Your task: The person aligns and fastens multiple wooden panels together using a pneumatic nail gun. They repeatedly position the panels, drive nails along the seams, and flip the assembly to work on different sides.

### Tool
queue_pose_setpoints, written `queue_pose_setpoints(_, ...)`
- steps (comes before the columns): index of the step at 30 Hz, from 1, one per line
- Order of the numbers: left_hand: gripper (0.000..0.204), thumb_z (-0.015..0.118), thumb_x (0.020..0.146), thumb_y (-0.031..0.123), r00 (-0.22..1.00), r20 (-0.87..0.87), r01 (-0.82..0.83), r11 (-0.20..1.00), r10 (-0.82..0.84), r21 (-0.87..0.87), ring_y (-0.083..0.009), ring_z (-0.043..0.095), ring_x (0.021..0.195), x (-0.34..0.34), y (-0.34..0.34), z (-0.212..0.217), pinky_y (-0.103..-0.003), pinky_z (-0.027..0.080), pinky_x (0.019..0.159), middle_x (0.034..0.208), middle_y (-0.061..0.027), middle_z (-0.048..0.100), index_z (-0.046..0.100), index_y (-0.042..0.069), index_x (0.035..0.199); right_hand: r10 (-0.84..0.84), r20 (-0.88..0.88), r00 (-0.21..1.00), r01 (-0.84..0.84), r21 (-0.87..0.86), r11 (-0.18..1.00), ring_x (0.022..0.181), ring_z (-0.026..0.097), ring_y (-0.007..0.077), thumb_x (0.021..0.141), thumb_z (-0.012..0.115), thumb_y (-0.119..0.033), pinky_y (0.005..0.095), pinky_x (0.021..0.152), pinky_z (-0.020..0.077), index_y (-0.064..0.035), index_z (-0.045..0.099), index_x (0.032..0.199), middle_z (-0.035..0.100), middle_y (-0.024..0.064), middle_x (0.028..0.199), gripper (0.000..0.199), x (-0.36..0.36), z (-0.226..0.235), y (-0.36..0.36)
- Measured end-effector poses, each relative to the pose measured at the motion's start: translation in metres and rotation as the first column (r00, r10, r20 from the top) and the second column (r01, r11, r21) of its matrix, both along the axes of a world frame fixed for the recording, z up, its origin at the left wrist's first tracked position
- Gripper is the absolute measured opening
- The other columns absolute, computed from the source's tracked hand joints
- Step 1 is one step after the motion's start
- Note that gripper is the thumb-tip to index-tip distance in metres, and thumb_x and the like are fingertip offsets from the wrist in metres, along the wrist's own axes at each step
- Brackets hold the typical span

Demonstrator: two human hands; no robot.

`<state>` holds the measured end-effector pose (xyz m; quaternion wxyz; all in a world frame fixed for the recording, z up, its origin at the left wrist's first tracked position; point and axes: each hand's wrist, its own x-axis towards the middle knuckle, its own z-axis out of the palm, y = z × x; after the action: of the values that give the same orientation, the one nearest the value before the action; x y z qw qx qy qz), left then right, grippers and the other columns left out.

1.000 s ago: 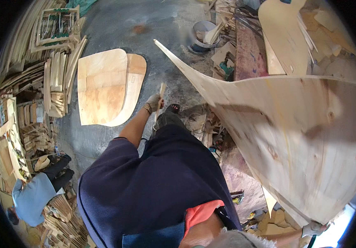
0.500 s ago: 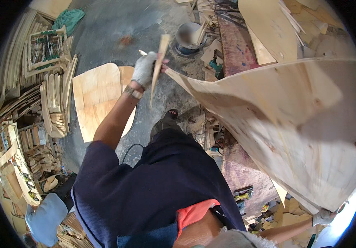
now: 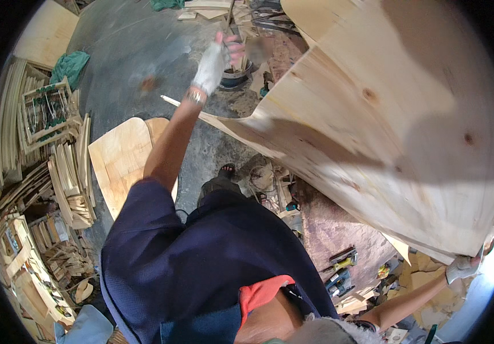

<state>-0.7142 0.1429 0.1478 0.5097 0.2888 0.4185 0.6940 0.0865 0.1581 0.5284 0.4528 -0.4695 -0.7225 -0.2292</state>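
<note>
A large, bowed plywood sheet (image 3: 338, 132) spans the right side, narrowing to a pointed tip that passes behind my left wrist. My right hand (image 3: 462, 268), gloved, is closed around the sheet's edge at the lower right. Out in front, my left hand (image 3: 215, 64), in a white glove with bare fingertips, is blurred, its fingers apart. A thin wood strip (image 3: 231, 16) shows just beyond those fingers and seems free of them. Behind the hand stands a dark bucket (image 3: 236, 79) with wood scraps in it.
Cut plywood panels (image 3: 120, 163) lie on the grey floor at left. Stacked wood strips (image 3: 72, 183) and frames line the left side. A stained workbench (image 3: 333, 229) under the sheet bears power tools (image 3: 341, 261). Another person's light blue clothing (image 3: 89, 324) shows at lower left.
My left hand has moved forward, away from the sheet's pointed end, and the wood strip has left its grip. The sheet has swung up and spread wider, my right hand still on its edge.
</note>
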Motion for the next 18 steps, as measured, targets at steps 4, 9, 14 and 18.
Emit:
queue_pose_setpoints(4, 0.082, 0.043, 0.098, 0.062, 0.992, -0.086, -0.062, 0.952, 0.091, 0.301, -0.0262, 0.060, 0.119, 0.093, -0.070, 0.003, -0.039, 0.044, 0.104, 0.131, -0.0169, 0.061, 0.043, -0.004, 0.146, -0.107, 0.356, 0.928, 0.067, 0.124, 0.990, 0.121, 0.062, 0.0311, 0.103, 0.041, -0.020, 0.0393, 0.100, 0.0516, 0.0032, 0.066, 0.128, 0.061, 0.0201, 0.137, 0.043, 0.025, 0.005, 0.019)
queue_pose_setpoints(9, 0.061, 0.065, 0.098, 0.031, 0.879, -0.325, -0.178, 0.872, 0.349, 0.457, -0.0226, 0.058, 0.113, 0.128, -0.103, -0.058, -0.037, 0.048, 0.100, 0.126, -0.0097, 0.059, 0.043, -0.002, 0.144, -0.163, 0.401, 0.902, 0.201, -0.053, 0.978, 0.114, 0.065, 0.0283, 0.098, 0.045, -0.020, 0.0373, 0.097, 0.0515, 0.0027, 0.064, 0.129, 0.067, 0.0180, 0.126, 0.043, 0.039, -0.004, 0.026)
queue_pose_setpoints(14, 0.047, 0.055, 0.104, 0.017, 0.825, -0.318, -0.347, 0.864, 0.466, 0.366, -0.0240, 0.061, 0.115, 0.099, -0.096, -0.068, -0.039, 0.052, 0.099, 0.131, -0.0207, 0.062, 0.047, -0.005, 0.144, -0.354, 0.188, 0.916, 0.349, 0.062, 0.935, 0.111, 0.062, 0.0268, 0.102, 0.037, -0.034, 0.0367, 0.096, 0.0486, 0.0024, 0.064, 0.124, 0.067, 0.0155, 0.118, 0.050, 0.044, -0.034, -0.004)
queue_pose_setpoints(18, 0.056, 0.053, 0.104, 0.040, 0.722, -0.429, -0.561, 0.822, 0.543, 0.097, -0.0260, 0.060, 0.115, 0.115, -0.080, -0.037, -0.039, 0.049, 0.098, 0.131, -0.0179, 0.062, 0.054, -0.005, 0.137, -0.489, -0.229, 0.842, 0.528, 0.164, 0.833, 0.108, 0.061, 0.0255, 0.104, 0.030, -0.045, 0.0363, 0.095, 0.0463, 0.0023, 0.064, 0.119, 0.067, 0.0135, 0.112, 0.060, 0.068, -0.101, -0.028)
